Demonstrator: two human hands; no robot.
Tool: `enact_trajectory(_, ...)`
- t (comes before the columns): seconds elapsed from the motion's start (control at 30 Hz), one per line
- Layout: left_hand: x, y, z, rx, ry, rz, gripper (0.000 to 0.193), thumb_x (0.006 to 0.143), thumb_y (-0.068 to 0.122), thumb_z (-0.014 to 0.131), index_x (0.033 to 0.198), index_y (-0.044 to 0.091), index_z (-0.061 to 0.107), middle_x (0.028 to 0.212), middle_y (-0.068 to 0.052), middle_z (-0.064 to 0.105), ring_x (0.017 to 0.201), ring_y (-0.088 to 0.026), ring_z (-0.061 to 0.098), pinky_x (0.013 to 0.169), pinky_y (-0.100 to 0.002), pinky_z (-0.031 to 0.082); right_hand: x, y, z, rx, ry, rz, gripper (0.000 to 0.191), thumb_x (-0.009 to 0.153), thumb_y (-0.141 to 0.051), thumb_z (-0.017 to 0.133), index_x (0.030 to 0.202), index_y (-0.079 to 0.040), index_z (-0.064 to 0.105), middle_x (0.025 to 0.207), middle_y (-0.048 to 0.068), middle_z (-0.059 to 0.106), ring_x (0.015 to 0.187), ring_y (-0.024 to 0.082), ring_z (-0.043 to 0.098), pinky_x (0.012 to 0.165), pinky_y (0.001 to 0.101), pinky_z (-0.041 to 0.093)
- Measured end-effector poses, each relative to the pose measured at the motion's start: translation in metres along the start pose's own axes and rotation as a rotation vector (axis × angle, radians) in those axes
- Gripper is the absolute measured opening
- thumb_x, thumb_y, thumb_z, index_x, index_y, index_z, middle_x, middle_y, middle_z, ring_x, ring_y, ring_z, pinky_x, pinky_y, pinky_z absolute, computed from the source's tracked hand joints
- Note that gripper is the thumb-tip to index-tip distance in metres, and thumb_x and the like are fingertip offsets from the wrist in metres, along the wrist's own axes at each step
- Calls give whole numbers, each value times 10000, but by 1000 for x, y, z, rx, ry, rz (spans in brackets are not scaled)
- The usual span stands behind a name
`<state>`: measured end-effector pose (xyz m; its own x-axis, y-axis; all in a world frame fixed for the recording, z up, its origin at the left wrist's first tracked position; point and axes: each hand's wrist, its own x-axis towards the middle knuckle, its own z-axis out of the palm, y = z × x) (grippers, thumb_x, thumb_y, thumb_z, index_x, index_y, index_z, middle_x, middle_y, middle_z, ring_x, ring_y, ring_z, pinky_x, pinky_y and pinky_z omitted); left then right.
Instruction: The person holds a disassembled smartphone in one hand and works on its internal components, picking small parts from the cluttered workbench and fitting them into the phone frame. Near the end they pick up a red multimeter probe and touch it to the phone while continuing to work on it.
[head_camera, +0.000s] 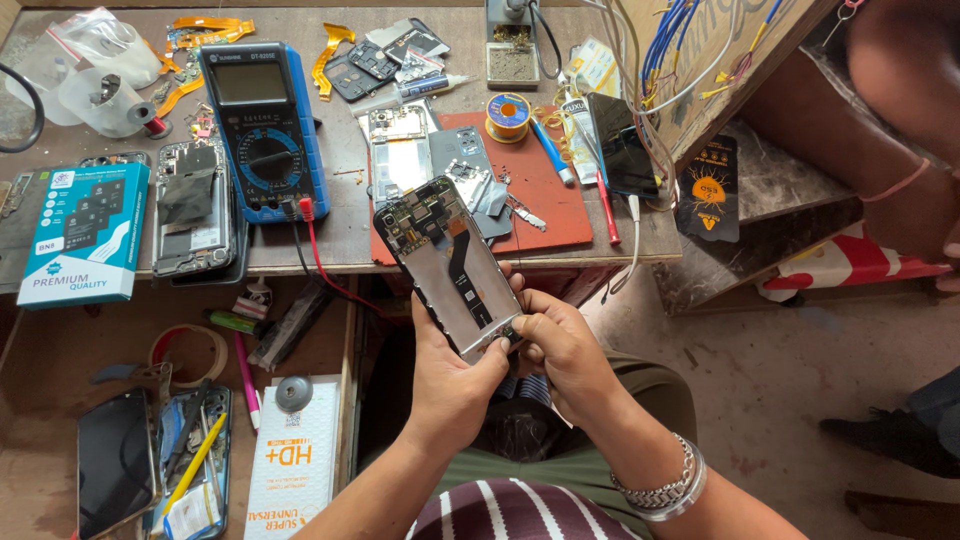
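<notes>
A: Phone (450, 265) w/ its back off, held up over the lap, just past the edge of the surface (340, 215). Why's it tilted like that?

B: Prob so the open insides face the eyes. Top end leans toward the red mat (540, 185), bottom end sits by both hands.

A: What's the left hand (450, 385) doing?

B: It holds the phone from under. Palm at the bottom, thumb pressed on the lower edge. Grip is closed round the phone, not wide at all.

A: And the right hand (565, 345)?

B: Fingers pinched nearly shut at the phone's bottom corner, touching a tiny part there. Too small to tell what it is. Wrist has a silver bracelet (665, 485).

A: Lots of stuff around!

B: Yep. Blue meter (262, 125) lies flat on the surface w/ red and black wires hanging off the edge. Another opened phone (195, 205) is left of it, and a teal box (85, 230) is further left. Solder reel (508, 112) sits behind the mat. All near, so easy to reach, I think.

A: And below?

B: A drawer (60, 440) w/ more phones, tape, a white box (295, 460).
</notes>
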<state>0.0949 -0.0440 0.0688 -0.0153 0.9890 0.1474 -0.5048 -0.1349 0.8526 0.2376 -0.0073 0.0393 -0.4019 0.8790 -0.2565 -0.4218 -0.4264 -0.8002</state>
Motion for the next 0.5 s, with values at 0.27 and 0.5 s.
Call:
enact_trajectory(0.27, -1, 0, 0, 2, 2, 7, 788, 832, -197, 491, 1503, 107, 212, 1466, -163, 505, 1394, -277, 547, 1130, -415, 503, 0, 2, 2, 45, 2, 1, 203, 922, -113, 571, 1106, -37, 606, 794, -55, 582, 581, -11, 411, 521, 165, 357)
enact_trajectory(0.5, 0, 0, 1, 69, 3, 17, 761, 852, -186, 495, 1501, 98, 216, 1462, -161, 513, 1385, -273, 561, 1114, -400, 515, 3, 3, -1, 52, -27, 17, 205, 902, -110, 598, 1099, -55, 599, 775, -50, 578, 579, 8, 434, 520, 179, 353)
